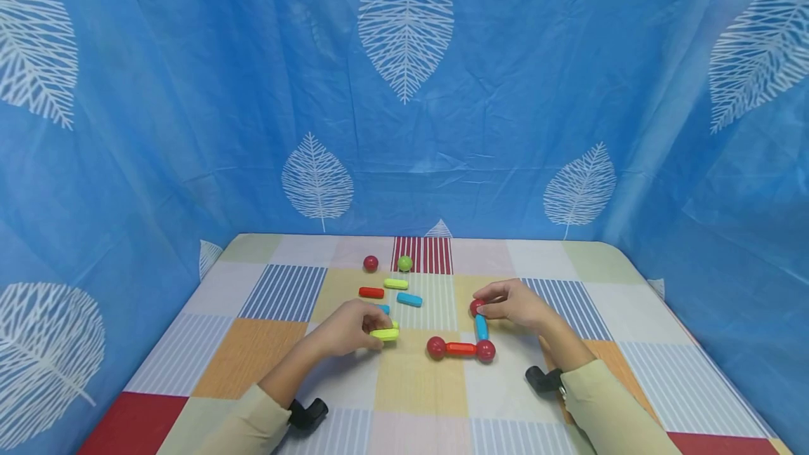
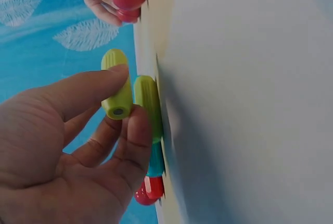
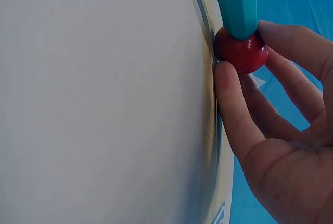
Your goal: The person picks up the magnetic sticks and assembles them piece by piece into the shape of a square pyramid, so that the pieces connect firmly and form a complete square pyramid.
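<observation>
My left hand pinches a yellow-green magnetic rod between thumb and fingers, just above the table. Past it lies a second yellow-green rod, mostly hidden in the head view. On the right, my right hand grips a red ball with thumb and fingertips. That ball meets the far end of a blue rod, whose near end joins a corner red ball. From the corner a red rod runs left to another red ball, making an L shape.
Beyond the left hand lie a loose red rod, a yellow-green rod, a blue rod and a partly hidden blue rod. Farther back sit a red ball and a green ball. A blue curtain surrounds the table.
</observation>
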Available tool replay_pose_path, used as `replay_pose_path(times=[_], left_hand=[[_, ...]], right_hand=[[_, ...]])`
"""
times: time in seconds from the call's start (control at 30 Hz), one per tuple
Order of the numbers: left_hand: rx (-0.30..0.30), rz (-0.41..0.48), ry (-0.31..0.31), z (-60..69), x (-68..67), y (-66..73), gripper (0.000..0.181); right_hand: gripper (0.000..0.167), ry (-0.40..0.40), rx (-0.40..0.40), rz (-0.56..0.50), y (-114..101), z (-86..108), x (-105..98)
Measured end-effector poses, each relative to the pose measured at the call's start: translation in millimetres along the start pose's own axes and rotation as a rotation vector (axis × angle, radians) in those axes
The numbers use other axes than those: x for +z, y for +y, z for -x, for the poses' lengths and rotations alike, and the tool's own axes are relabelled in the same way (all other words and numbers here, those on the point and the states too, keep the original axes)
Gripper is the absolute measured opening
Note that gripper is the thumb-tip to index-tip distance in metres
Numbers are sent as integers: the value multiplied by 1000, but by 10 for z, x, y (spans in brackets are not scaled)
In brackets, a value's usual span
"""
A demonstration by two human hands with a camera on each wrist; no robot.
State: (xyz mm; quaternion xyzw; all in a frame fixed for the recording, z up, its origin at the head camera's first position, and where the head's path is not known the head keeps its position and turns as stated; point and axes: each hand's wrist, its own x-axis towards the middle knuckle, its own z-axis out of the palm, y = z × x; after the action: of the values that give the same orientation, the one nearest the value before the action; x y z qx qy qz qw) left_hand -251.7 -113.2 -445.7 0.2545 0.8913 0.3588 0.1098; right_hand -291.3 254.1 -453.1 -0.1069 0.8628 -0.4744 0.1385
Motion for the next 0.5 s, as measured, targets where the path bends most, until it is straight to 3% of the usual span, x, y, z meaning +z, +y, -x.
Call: replay_pose_path(times=[0.17,0.5], left_hand=[[64,21,7,-65,23,35,23],[103,36,24,-291,99,157,22]], right_hand=[[27,1,-15,-2,-7,1,-6],[27,-4,-12,-25,-3,-1,-2]])
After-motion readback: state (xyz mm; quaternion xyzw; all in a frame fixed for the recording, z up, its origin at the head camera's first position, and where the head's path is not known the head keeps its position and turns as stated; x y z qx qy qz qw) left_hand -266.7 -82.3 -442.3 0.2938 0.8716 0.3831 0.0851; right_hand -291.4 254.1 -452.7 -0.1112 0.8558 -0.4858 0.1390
